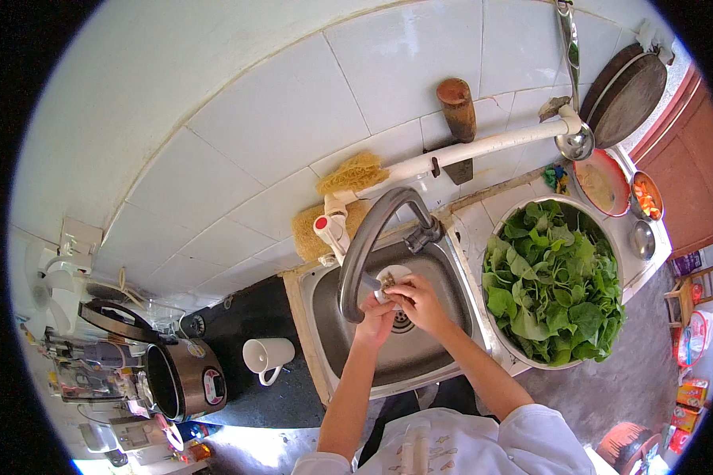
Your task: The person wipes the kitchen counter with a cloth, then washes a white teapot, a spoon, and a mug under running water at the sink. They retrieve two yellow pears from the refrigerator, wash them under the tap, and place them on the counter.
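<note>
Both my hands are together over a stainless steel sink (451,350), under the curved metal faucet (368,237). My left hand (378,317) grips the near side of a small white dish or cup (396,272); its exact shape is partly hidden by my fingers. The fingertips of my right hand (417,300) pinch a small brownish, rough-looking clump (387,284) at the dish; what it is cannot be told. The sink drain (402,322) shows just below my hands.
Right of the sink stands a large metal basin of leafy greens (555,285). A white mug (268,354) and an open rice cooker (187,380) are on the black counter at left. Loofah sponges (353,172), a white pipe (487,147) and a ladle (575,142) are along the wall.
</note>
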`<state>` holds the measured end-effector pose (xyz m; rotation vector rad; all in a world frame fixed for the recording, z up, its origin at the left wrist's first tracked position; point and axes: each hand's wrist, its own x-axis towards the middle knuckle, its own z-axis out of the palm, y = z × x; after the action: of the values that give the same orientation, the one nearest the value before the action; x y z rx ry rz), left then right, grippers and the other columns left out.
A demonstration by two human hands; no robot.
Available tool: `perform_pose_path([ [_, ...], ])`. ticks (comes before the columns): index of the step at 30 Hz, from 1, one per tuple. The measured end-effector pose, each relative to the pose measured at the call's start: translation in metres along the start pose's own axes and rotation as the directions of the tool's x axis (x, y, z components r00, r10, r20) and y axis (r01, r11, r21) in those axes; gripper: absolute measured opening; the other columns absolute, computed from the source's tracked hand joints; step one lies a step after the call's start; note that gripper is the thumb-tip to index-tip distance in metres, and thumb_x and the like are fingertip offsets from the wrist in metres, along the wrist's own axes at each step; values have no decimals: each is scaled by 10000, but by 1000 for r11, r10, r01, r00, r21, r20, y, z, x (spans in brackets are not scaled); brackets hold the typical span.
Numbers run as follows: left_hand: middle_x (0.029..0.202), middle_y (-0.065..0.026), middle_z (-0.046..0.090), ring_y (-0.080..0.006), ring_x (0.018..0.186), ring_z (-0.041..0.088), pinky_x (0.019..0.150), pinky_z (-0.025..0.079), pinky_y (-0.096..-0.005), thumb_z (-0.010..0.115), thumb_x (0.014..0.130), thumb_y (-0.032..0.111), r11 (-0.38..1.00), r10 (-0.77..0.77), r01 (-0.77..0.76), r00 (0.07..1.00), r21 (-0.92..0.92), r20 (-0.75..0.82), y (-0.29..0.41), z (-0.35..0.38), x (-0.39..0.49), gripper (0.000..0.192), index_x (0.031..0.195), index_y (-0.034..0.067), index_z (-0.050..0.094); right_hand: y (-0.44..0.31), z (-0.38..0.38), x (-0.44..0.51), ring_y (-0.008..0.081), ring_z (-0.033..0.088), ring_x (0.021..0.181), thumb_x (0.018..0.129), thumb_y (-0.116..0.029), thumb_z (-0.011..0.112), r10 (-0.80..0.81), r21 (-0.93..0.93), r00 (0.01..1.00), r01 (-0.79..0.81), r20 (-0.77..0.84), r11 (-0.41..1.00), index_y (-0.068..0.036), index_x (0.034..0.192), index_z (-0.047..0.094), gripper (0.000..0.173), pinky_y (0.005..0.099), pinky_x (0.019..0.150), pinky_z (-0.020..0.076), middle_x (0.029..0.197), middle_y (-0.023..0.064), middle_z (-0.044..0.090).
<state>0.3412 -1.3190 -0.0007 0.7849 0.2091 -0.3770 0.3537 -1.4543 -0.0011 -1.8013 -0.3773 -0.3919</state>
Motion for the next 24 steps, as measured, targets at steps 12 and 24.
perform_pose_path([
  [12,1080,-89,514,-197,1032,481,906,358,-324,477,730,-103,997,22,-14,996,77,-91,2,-2,-2,385,1101,-6,433,-3,14,9,240,505,725,673,-123,646,-20,-62,1000,19,-17,998,-110,788,639,116,358,627,394,741,67,521],
  [24,1135,-99,492,-205,1085,450,950,318,-333,480,704,-107,992,45,-48,999,118,24,7,-12,-1,445,1132,0,420,-2,24,10,254,492,659,684,-100,644,-66,-99,998,67,16,993,-112,863,639,179,355,568,375,697,66,491],
])
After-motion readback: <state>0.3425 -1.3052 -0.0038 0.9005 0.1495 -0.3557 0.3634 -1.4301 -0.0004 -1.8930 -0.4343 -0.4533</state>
